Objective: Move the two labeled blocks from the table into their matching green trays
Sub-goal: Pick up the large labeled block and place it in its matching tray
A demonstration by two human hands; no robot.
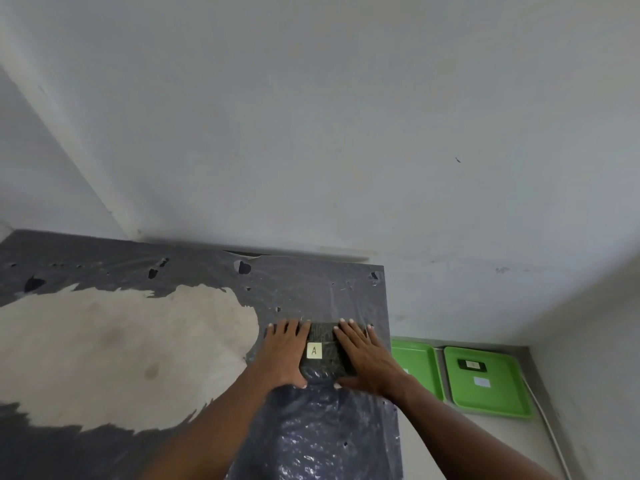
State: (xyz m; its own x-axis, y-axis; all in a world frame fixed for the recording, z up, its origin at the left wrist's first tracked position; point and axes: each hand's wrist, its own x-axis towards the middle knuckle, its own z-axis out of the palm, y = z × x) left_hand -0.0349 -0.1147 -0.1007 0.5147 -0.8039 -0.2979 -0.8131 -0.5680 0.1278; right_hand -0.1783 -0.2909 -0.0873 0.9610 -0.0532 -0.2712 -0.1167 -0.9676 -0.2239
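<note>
A dark block (323, 355) with a yellow label "A" lies on the table (138, 341) near its right edge. My left hand (284, 351) presses against the block's left side and my right hand (363, 355) against its right side, fingers stretched forward, thumbs at its near corners. Two green trays sit lower down to the right of the table. The near tray (420, 368) is partly hidden behind my right wrist. The far tray (491, 386) holds a small dark block (471, 365) with a pale label, and a white label lies on its floor.
The table's dark plastic covering is torn, baring a pale patch on the left. Grey walls stand close behind the table and on the right. A white cable (550, 434) runs along the right of the far tray.
</note>
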